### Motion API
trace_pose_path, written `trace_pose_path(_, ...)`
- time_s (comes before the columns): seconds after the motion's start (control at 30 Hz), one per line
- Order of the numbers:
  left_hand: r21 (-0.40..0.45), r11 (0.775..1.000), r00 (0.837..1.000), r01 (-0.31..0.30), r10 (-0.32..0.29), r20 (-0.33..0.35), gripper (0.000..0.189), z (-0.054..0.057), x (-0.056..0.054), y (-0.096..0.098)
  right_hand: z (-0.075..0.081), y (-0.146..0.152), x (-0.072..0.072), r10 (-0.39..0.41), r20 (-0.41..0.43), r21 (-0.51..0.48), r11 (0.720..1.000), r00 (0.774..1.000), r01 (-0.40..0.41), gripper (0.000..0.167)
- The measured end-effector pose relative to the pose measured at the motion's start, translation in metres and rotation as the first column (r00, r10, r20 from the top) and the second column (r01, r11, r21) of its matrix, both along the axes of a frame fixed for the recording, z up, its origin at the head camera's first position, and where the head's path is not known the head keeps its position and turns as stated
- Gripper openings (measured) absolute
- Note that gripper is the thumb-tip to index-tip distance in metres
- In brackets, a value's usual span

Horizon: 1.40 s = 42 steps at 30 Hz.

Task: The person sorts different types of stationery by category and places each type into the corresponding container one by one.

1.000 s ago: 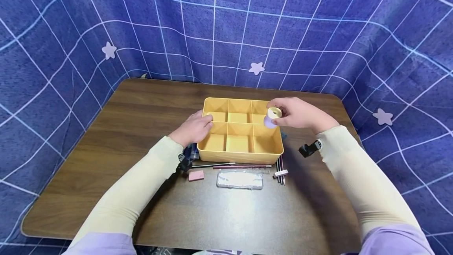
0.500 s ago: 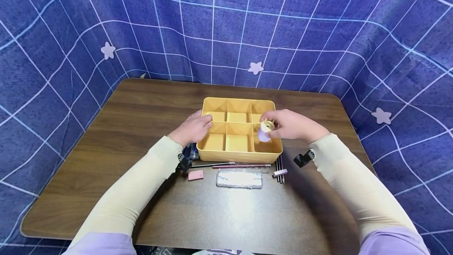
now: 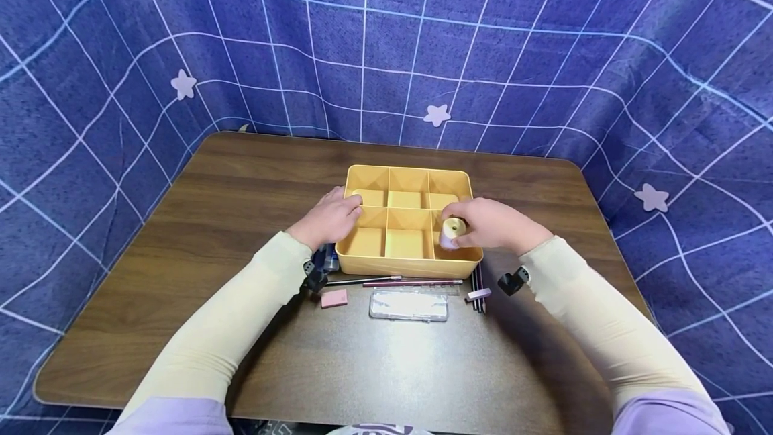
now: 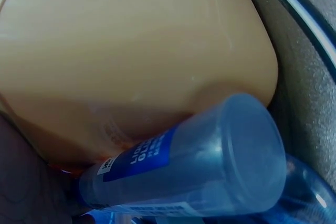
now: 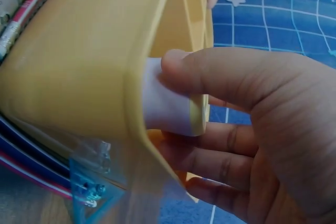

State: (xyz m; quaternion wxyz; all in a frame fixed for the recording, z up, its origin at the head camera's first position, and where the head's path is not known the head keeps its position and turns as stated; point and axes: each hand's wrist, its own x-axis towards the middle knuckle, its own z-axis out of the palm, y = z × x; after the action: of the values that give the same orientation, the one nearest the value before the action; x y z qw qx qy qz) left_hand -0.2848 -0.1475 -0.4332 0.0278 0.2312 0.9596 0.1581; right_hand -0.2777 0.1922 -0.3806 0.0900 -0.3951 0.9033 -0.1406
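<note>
A yellow organizer box with several compartments stands on the table. My left hand grips its left wall, thumb over the rim. My right hand pinches a small lilac cylinder with a cream top, which has a dark hole in it. That cylinder is partly lowered into the front right compartment. Seen from the right wrist, the thumb presses on the lilac cylinder just past the box's edge, with fingers on its other side. A clear tube with a blue label lies against the box wall below my left hand.
In front of the box lie a clear case, a pink eraser, a dark red pencil and a white-and-lilac eraser across several pencils. A blue set square is beside the box. A blue grid curtain hangs behind.
My right hand has brought the lilac cylinder from above the right side of the box toward me and down into the front right compartment. My left hand stays on the left wall.
</note>
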Motion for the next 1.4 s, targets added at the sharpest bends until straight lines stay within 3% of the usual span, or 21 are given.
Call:
trace_pose_path(0.27, 0.001, 1.000, 1.000, 0.002, -0.002, -0.004, 0.023, -0.001, -0.003, 0.001, -0.007, -0.004, 0.000, -0.016, -0.088, 0.042, 0.999, 0.996, 0.019, 0.042)
trace_pose_path(0.63, 0.029, 0.999, 0.998, 0.027, -0.025, -0.060, 0.021, -0.001, -0.007, 0.001, -0.013, -0.008, -0.005, -0.012, -0.129, 0.082, 0.996, 0.992, 0.023, 0.042)
trace_pose_path(0.8, 0.053, 0.998, 0.995, 0.043, -0.037, -0.093, 0.019, 0.000, -0.004, 0.001, -0.018, -0.009, -0.004, 0.006, -0.144, 0.093, 0.996, 0.990, 0.007, 0.037)
trace_pose_path(1.1, 0.054, 0.998, 0.994, 0.034, -0.028, -0.102, 0.018, -0.008, 0.006, -0.004, -0.030, -0.016, 0.004, 0.021, -0.200, 0.104, 0.995, 0.979, -0.001, 0.034)
trace_pose_path(1.4, 0.055, 0.997, 0.992, 0.046, -0.039, -0.116, 0.017, -0.006, 0.002, 0.000, -0.029, -0.014, 0.004, 0.010, -0.233, 0.124, 0.992, 0.972, 0.019, 0.036)
